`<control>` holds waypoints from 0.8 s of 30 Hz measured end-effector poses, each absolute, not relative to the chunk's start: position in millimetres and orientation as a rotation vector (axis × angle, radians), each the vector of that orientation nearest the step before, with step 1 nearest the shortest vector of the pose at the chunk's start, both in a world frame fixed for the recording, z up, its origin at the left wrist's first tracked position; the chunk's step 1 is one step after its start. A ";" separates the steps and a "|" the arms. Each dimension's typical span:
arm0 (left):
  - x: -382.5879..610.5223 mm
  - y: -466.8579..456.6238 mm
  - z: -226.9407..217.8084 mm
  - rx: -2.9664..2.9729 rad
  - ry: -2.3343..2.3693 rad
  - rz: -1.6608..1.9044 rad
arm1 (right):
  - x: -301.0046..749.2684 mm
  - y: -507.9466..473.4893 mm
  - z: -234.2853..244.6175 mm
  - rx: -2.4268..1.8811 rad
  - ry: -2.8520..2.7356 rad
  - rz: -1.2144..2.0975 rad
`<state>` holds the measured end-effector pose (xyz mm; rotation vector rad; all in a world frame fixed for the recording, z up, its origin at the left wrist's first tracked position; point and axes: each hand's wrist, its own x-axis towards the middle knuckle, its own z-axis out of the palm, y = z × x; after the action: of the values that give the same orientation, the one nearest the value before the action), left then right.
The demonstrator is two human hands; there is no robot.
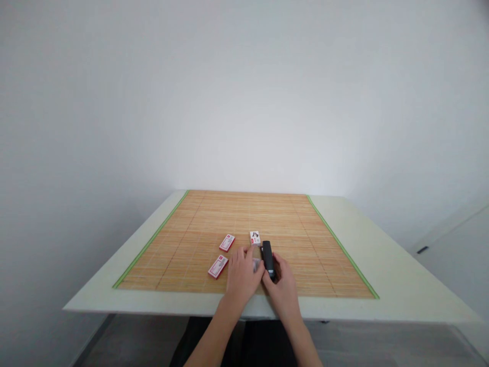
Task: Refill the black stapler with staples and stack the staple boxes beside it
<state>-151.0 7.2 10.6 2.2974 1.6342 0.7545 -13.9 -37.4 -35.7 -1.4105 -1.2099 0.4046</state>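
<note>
Head view, right hand (283,289) holding black stapler (268,258)

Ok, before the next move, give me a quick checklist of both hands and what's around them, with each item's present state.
1. Right hand at the black stapler: ok, thumb and fingers on either side.
2. Firm grip there: cannot tell.
3. Pale item by the left hand fully visible: not ok, partly covered.
4. Nearer red-edged box and farther red-edged box on the bamboo mat: ok.
5. White box untouched by the left fingers: cannot tell, very close.
</note>
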 end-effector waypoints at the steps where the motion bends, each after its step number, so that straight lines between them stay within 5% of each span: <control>1: -154.8 3.0 9.0 2.283 1.656 0.743 | -12.2 -39.9 -33.0 -1.476 -1.249 0.322; 6: -182.0 -21.6 3.9 2.301 1.577 0.689 | 8.8 -42.4 -22.2 -1.647 -1.438 0.134; 17: -189.5 -37.8 4.1 2.337 1.475 0.915 | 22.5 3.3 9.2 -1.407 -1.804 0.480; 24: -188.9 -41.4 -3.4 2.383 1.573 0.872 | -6.0 12.5 22.2 -1.437 -1.909 0.373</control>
<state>-188.9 -41.4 -3.4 2.3829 1.5727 0.8719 -6.0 12.5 22.2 -1.4369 -1.9087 0.3731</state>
